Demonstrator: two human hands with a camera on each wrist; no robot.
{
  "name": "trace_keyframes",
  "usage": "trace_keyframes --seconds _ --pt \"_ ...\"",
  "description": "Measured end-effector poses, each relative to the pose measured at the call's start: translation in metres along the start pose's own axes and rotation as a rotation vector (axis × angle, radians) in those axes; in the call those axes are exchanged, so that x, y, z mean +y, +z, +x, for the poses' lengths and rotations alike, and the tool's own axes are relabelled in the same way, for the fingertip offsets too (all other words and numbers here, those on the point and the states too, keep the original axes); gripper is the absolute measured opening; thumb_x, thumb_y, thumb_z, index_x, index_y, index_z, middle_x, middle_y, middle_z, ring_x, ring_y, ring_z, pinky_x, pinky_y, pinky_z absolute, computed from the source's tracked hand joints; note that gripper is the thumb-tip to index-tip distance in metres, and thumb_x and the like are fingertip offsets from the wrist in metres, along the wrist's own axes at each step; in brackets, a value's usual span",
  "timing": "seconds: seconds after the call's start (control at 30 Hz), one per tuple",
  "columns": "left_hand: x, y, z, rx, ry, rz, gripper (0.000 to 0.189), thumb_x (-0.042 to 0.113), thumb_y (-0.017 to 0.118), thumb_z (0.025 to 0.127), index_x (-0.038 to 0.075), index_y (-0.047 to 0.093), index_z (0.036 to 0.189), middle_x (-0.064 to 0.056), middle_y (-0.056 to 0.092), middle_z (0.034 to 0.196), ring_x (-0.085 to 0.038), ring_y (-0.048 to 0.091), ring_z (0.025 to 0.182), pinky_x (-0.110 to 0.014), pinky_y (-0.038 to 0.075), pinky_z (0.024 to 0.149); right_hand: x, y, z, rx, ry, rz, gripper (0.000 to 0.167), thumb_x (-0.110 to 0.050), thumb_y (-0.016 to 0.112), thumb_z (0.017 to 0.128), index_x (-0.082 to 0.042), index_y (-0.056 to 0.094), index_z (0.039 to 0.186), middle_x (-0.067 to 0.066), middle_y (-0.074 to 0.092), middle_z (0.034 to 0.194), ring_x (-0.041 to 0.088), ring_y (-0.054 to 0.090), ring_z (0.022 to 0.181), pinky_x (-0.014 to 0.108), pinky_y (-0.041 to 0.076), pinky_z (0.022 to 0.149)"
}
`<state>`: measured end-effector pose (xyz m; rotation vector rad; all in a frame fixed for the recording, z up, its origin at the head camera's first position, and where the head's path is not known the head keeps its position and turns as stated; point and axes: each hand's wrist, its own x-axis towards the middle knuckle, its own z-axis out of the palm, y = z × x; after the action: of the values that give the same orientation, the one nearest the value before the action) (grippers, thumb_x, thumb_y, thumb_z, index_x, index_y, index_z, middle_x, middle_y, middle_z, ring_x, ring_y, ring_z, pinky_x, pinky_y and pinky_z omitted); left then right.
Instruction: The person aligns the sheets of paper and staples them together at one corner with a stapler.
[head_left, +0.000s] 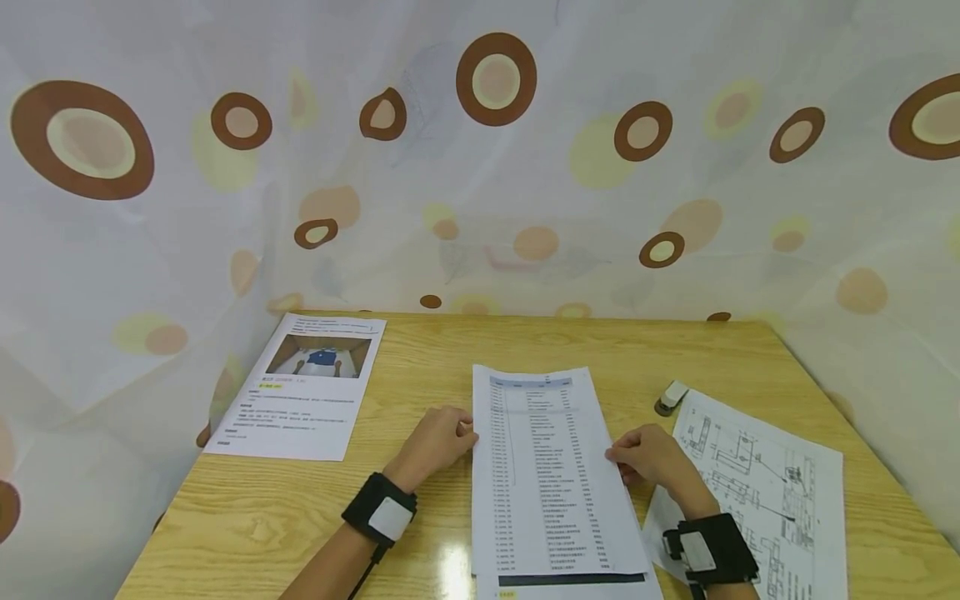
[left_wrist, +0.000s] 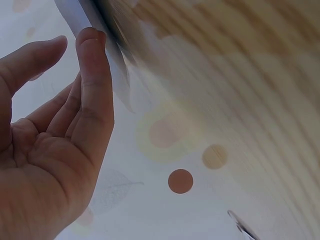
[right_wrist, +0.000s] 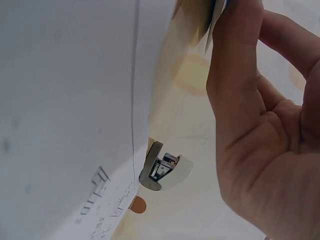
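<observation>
paper stack [head_left: 558, 479]: white printed sheets, at least two, face-up on the wood table [head_left: 427, 358], long side running away from the person. top sheet has a table: grey-blue header row, narrow columns of small text, too small to read. edges not flush; lower sheet [head_left: 592, 592] pokes out at the near end, dark band and a yellow-highlighted bit showing. left hand [head_left: 431, 443] touches the left edge, right hand [head_left: 662, 460] at the right edge, fingertips on it.
</observation>
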<state>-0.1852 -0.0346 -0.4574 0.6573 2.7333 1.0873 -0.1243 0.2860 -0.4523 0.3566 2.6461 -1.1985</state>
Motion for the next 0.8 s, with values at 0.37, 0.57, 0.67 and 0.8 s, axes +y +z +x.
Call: trace_keyframes --seconds 0.37,0.57,0.67,0.8 --pt "-0.0005 -0.001 -0.0003 -0.023 -0.003 -0.002 0.033 0.006 0.067 0.091 -0.012 0.065 0.119 -0.01 0.071 0.087 -0.006 0.044 0.049 -0.021 0.033 0.046 0.0004 0.001 -0.0005 0.002 -0.018 0.003 0.016 -0.01 0.069 0.091 0.006 0.072 0.095 0.005 0.067 0.077 0.018 0.063 0.065 0.03 0.053 0.062" --pt "-0.0007 -0.0009 -0.0002 -0.04 0.0 0.005 0.035 0.006 0.066 0.092 -0.011 0.063 0.122 -0.002 0.064 0.073 -0.006 0.042 0.047 -0.022 0.032 0.045 -0.0011 0.0014 -0.0017 -0.001 -0.026 -0.012 0.017 -0.009 0.069 0.091 0.006 0.071 0.096 0.006 0.068 0.077 0.018 0.063 0.064 0.031 0.053 0.062" --pt "-0.0001 -0.0012 -0.0008 -0.048 -0.009 0.006 0.036 0.007 0.066 0.093 -0.011 0.062 0.124 0.001 0.059 0.068 -0.007 0.042 0.046 -0.022 0.031 0.044 -0.001 0.0017 -0.0016 0.001 -0.029 -0.026 0.016 -0.009 0.069 0.091 0.006 0.071 0.095 0.006 0.068 0.078 0.018 0.063 0.065 0.032 0.053 0.062" --pt "0.0002 -0.0011 -0.0018 -0.059 -0.027 0.005 0.038 0.007 0.065 0.093 -0.01 0.061 0.127 0.002 0.058 0.066 -0.007 0.042 0.046 -0.022 0.031 0.044 0.0005 0.0028 -0.0005 0.002 -0.013 -0.048 0.015 -0.01 0.07 0.091 0.004 0.071 0.094 0.006 0.067 0.078 0.018 0.063 0.065 0.031 0.052 0.062"
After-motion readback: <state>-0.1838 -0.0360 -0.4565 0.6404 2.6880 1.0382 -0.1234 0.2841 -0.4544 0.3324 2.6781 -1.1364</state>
